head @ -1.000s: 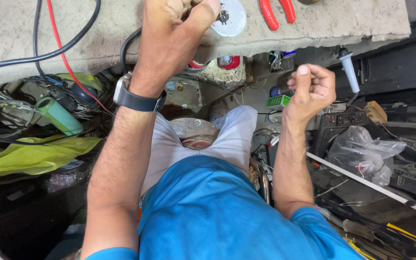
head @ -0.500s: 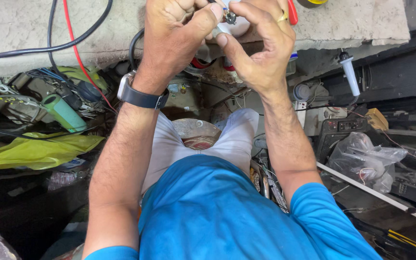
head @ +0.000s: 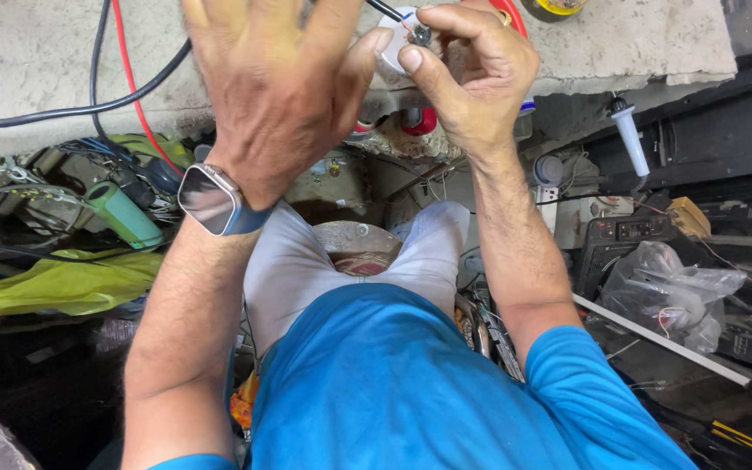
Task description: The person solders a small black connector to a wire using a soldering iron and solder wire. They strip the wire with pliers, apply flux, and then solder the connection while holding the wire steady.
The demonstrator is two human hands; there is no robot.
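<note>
the right hand [head: 472, 78] pinches a small dark metal part with thin red and black wires [head: 421, 35] between thumb and forefinger, fingertips pressed together on it, at the far edge of the scene, just over the round white plastic disc [head: 391, 48] that lies on the rough grey concrete bench top [head: 28, 52]. the other fingers of that hand curl in loosely behind the pinch. the left hand [head: 276, 96] is spread wide, fingers well apart and holding nothing; its thumb tip sits just beside the white disc, and i cannot tell if it actually touches it. a square-faced wristwatch with a blue strap [head: 212, 200] sits on the left wrist.

to do this step well, i judge the pinch should stay low on the small part so the thin wires are not bent sharply, and the open left hand should steady the disc rather than hover, since the piece is tiny and the bench is rough.

a thick black cable [head: 71, 110] and a red cable [head: 132, 96] run across the bench at the far left. below it, to the left, lie a green cylinder [head: 124, 216] and a crumpled yellow plastic sheet [head: 54, 283]; to the right, a clear plastic bag [head: 668, 292].
</note>
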